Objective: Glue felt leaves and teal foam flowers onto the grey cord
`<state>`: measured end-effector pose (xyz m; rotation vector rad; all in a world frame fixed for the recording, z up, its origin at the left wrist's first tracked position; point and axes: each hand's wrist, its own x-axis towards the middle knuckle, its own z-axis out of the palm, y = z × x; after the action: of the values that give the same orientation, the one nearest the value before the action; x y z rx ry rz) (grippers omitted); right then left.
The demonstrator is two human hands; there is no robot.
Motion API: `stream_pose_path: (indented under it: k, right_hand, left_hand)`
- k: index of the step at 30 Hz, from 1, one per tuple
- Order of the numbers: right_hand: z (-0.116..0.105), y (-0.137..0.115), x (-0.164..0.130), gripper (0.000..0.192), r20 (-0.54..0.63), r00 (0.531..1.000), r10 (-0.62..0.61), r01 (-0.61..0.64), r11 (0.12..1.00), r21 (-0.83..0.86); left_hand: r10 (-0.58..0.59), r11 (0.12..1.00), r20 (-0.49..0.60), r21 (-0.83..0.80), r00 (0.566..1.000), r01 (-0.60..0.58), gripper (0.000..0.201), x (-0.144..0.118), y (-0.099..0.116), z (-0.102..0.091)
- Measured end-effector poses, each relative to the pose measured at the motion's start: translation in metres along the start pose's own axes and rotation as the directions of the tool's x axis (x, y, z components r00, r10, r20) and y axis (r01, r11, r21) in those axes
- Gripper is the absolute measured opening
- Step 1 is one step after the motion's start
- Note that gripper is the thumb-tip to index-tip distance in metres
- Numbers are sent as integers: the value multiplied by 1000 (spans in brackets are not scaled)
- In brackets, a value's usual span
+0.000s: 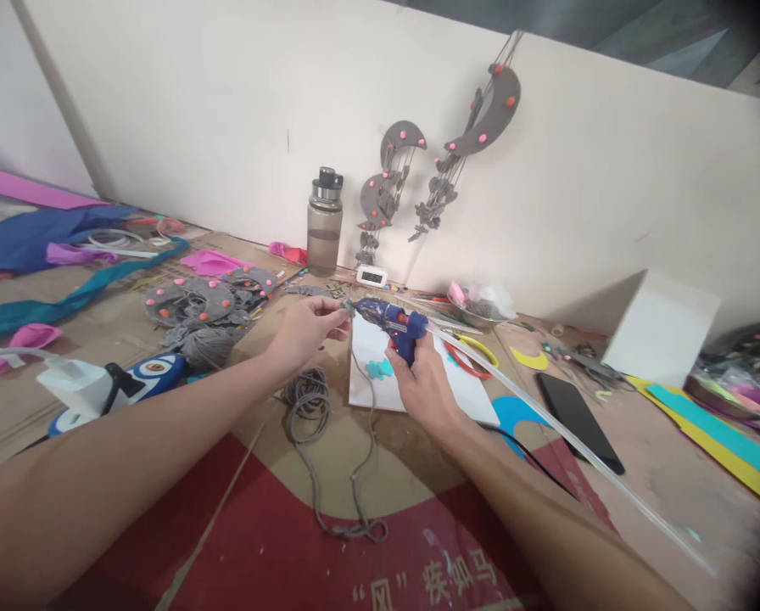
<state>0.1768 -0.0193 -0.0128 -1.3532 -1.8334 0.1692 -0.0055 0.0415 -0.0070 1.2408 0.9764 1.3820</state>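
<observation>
My right hand (423, 380) is wrapped round the handle of a blue glue gun (389, 321), its nozzle pointing left. A long clear glue stick (545, 416) runs out of the gun's back end. My left hand (313, 329) pinches a small greenish piece (347, 304) at the nozzle tip; its exact shape is too small to tell. Grey yarn (372, 399) hangs down from there and leads to a loose coil (308, 395) on the cardboard. Under the gun lies a white sheet (371, 392) with teal cut-out pieces (378, 368) on it.
Scissors (472, 356) with red and yellow handles lie by the sheet, a phone (580, 423) to the right. Behind stand a bottle (324, 225) and a small clock (371, 276). Grey felt moons (192, 303) and a power strip (157, 370) are at left; moon garlands (498, 110) hang on the wall.
</observation>
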Motion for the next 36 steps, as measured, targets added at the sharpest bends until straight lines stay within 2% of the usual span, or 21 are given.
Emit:
stream_pose_path:
  k: [36]
  right_hand:
    - [2,0,-2,27,24,998,49,-49,999,-5]
  left_hand:
    - [20,1000,-7,7,1000,-20,20,0,-2,0]
